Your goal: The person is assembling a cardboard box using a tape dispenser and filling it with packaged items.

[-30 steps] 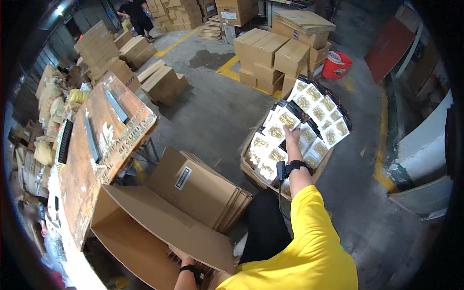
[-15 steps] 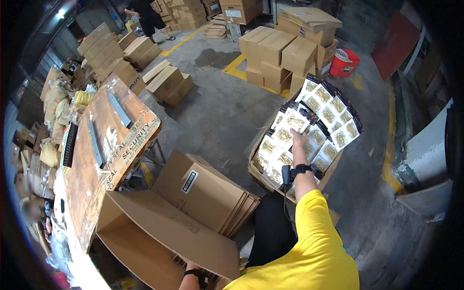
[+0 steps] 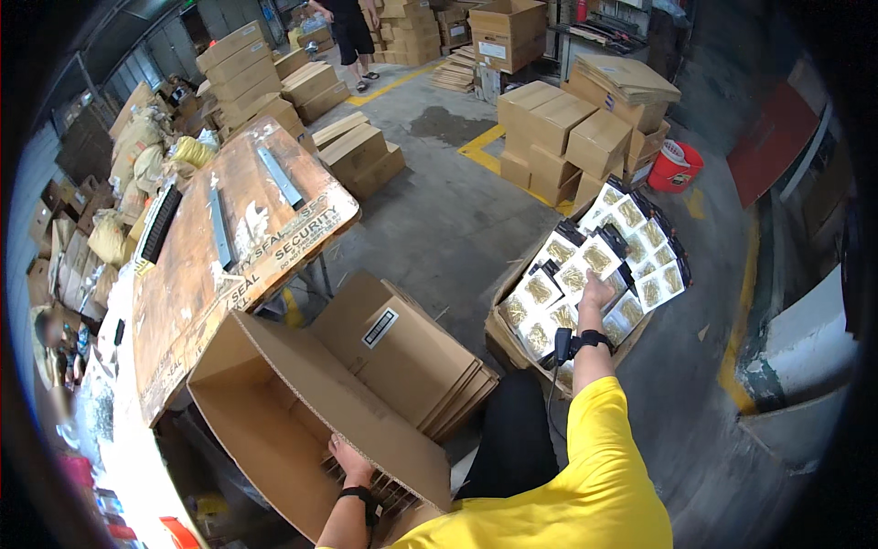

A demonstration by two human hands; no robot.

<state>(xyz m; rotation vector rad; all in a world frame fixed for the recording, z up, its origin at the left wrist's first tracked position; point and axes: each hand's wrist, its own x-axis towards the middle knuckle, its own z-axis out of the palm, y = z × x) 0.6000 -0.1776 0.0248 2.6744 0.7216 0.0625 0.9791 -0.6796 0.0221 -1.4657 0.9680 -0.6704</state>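
My right hand (image 3: 596, 295) is closed on the lower end of a clear pack (image 3: 599, 257) of small gold-coloured metal pieces with a black top; what the pieces are I cannot make out. Similar packs (image 3: 540, 291) lie overlapping in a carton (image 3: 501, 337) at my right, and a fanned batch (image 3: 651, 240) covers its far right side. My left hand (image 3: 352, 459) is inside a large open cardboard box (image 3: 274, 416), against a row of thin upright items (image 3: 393, 494). Its fingers look stretched out, partly hidden.
Folded cardboard (image 3: 402, 352) leans beside the open box. A worn wooden table (image 3: 183, 302) stands on the left. Stacked cartons (image 3: 549, 128) and a red bucket (image 3: 675, 167) are ahead. Another person (image 3: 352, 37) stands at the back; sacks (image 3: 137, 174) pile at far left.
The view has shifted left. My left hand has risen into fuller view inside the box. My right hand stays at the packs, and the pack at its fingers sits at a different angle.
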